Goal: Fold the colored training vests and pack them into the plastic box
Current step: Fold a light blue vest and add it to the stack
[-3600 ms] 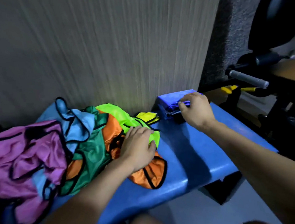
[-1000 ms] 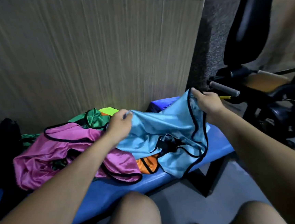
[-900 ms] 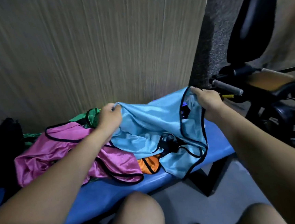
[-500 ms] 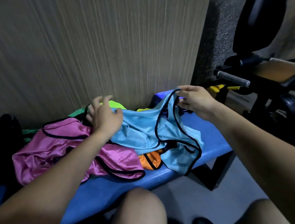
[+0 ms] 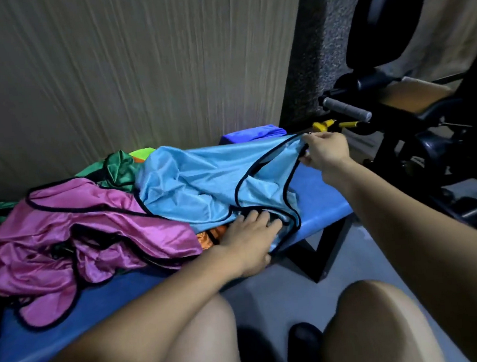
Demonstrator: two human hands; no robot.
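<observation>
A: So, where is the blue vest [image 5: 202, 181] now?

B: On the bench [image 5: 317, 202], spread over the right end of the pile, its near hem hanging just past the bench's front edge. The right hand [image 5: 325, 151] pinches a black-trimmed strap end above the bench's right end, thumb and fingers closed on the cloth. The left hand [image 5: 251, 237] lies at the near hem at the bench's front edge, fingers fairly straight over the fabric and the thumb at the fabric's edge underneath; I cannot tell how firmly it grips.

A: How will it handle?

B: Light, thin and limp, I'd judge, and shiny enough to be slippery. It will not hold a crease alone, so each fold needs a palm pressing it to the bench.

A: Where to take hold?

B: By the black trim at the 2 straps or hem corners; the binding looks firmer than the body.

A: And the rest?

B: The pink vest [image 5: 71, 227] sits left of it on the bench, green [image 5: 121, 169] behind, orange [image 5: 210, 235] peeking out beneath. A blue box [image 5: 252, 133] stands at the bench's far right end, against the wall.
</observation>
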